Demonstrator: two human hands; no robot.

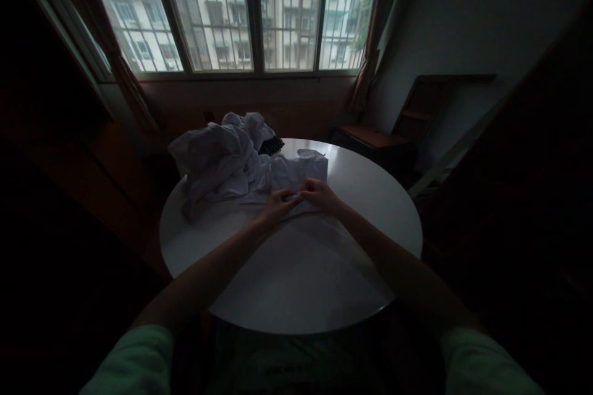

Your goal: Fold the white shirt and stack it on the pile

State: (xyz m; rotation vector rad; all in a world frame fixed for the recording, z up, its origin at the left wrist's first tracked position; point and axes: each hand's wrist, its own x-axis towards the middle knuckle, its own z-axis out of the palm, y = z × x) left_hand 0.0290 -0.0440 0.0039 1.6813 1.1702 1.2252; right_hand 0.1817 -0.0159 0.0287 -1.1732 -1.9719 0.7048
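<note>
A white garment (299, 170), perhaps a shirt, lies partly spread on the round white table (296, 284). Both of my hands meet at its near edge. My left hand (280, 205) pinches the cloth between thumb and fingers. Close beside it, my right hand (319, 193) is closed on the same cloth with bent fingers. The fingertips nearly touch, and the bit of fabric between them is too small and dark to make out. To the left, the garment runs up against a crumpled heap of white clothes (217, 157).
A dark striped piece of cloth (271, 145) pokes out behind the heap. Beyond the table stands a barred window (250, 18) with curtains (368, 68) at its sides. A wooden chair (375, 136) is at the back right. The room is dim.
</note>
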